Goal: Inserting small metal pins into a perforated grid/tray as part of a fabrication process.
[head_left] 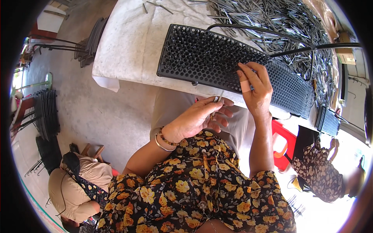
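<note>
A black perforated rack (pixel 289 87) with rows of round holes lies along the near edge of the table. Thin dark pieces (pixel 194 48) stand upright in the holes of its left and middle part. My right hand (pixel 256 91), with a pale bandage round one finger, pinches at the rack's middle; what its fingertips hold is hidden. Just below the near edge, my left hand (pixel 198 118) is closed loosely round a few thin metallic strips (pixel 218 100), whose ends stick out between thumb and fingers.
A large heap of loose dark strips (pixel 272 21) covers the table's far right, and a black wire handle (pixel 299 50) crosses it. The table's cloth (pixel 128 42) is white. Stacked black racks (pixel 46 114) stand at left. Other people (pixel 77 186) sit at lower left and right (pixel 318 171), near a red stool (pixel 281 145).
</note>
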Demonstrator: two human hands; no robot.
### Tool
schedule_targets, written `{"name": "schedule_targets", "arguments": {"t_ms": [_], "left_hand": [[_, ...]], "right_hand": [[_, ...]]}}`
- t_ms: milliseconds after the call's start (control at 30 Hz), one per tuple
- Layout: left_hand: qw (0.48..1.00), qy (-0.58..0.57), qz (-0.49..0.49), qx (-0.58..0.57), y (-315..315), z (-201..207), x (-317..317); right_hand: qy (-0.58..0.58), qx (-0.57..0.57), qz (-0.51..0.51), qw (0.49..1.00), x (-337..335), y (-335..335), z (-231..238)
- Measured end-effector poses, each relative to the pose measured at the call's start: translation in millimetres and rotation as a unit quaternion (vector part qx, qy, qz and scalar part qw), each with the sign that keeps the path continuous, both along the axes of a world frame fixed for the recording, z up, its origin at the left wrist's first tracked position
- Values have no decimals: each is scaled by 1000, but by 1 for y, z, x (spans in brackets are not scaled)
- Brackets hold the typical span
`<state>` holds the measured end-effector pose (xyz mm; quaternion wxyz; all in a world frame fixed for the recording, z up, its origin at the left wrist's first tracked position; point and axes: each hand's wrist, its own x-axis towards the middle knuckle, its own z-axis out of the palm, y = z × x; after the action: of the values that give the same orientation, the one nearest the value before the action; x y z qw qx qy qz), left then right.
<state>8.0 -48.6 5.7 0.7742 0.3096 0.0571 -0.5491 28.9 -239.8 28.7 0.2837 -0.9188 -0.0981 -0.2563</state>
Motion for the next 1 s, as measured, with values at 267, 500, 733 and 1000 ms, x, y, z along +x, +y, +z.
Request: {"name": "schedule_targets", "arguments": {"t_ms": [267, 500, 733, 1000], "left_hand": [[996, -81, 40, -28, 1, 9, 3], [995, -48, 72, 55, 3, -5, 0], [991, 48, 115, -53, 5, -14, 0], [983, 80, 144, -86, 0, -5, 4]], "right_hand": [[265, 253, 103, 925, -17, 16, 15], [79, 220, -14, 972, 3, 25, 14], [33, 142, -14, 989, 9, 33, 3], [-16, 42, 59, 997, 12, 30, -7]]}}
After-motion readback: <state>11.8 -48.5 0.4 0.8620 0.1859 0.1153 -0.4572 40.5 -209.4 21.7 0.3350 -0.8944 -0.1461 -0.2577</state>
